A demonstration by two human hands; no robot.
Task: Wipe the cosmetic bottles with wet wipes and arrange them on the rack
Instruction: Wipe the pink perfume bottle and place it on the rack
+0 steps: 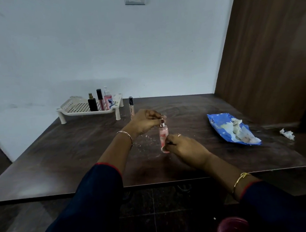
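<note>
Pink bottle (163, 136) between 2 hands, rack (66, 109) (3 bottles aboard) behind.

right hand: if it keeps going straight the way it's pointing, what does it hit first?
The right hand points up-left and already touches the lower part of the pink bottle. Beyond that lies the left hand, though depth is unclear.
</note>
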